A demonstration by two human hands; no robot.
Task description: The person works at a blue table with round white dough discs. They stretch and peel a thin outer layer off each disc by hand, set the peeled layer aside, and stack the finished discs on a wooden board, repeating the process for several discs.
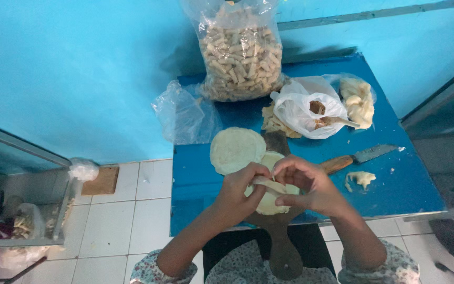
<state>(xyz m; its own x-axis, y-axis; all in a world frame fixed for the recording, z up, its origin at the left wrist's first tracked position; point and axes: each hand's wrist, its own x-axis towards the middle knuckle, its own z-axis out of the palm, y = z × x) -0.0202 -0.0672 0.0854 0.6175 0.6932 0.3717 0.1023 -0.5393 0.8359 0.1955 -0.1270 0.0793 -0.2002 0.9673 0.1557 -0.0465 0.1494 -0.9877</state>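
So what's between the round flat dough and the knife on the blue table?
In the head view, between the round flat dough and the knife lies the top of a dark wooden board, then bare blue table.

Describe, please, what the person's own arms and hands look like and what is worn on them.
Both forearms are bare from elbow to fingertips. The left hand and right hand wear no gloves; no rings or watch can be seen. Light sleeves with a small dark floral print sit bunched around the elbows on both arms.
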